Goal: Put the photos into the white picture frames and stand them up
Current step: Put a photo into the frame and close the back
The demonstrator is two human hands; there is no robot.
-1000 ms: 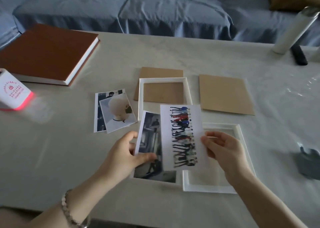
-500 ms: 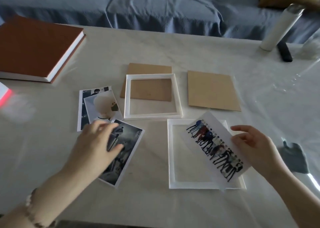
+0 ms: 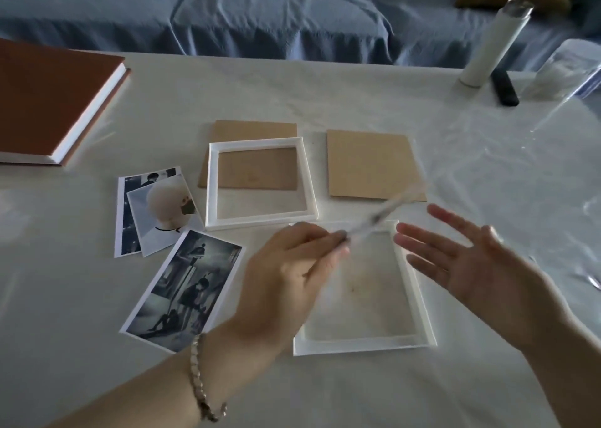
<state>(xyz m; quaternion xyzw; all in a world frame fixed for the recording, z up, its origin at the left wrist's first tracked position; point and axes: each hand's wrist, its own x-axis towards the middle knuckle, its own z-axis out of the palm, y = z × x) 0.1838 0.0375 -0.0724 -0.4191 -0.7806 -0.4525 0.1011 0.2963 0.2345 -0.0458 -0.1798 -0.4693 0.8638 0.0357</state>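
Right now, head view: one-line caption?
Left hand pinches a blurred photo edge-on above the near white frame; right hand open beside it.

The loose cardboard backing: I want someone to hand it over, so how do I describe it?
On the pale table, find the two white frames. The loose cardboard backing lies flat right of the far frame. Its twin sits partly under that frame; this one is uncovered.

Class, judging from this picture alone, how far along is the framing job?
Done: nothing framed. Both white frames, near and far, lie flat and empty. In hand: the left hand pinches a blurred photo above the near frame. Left: three photos, backing boards, standing up.
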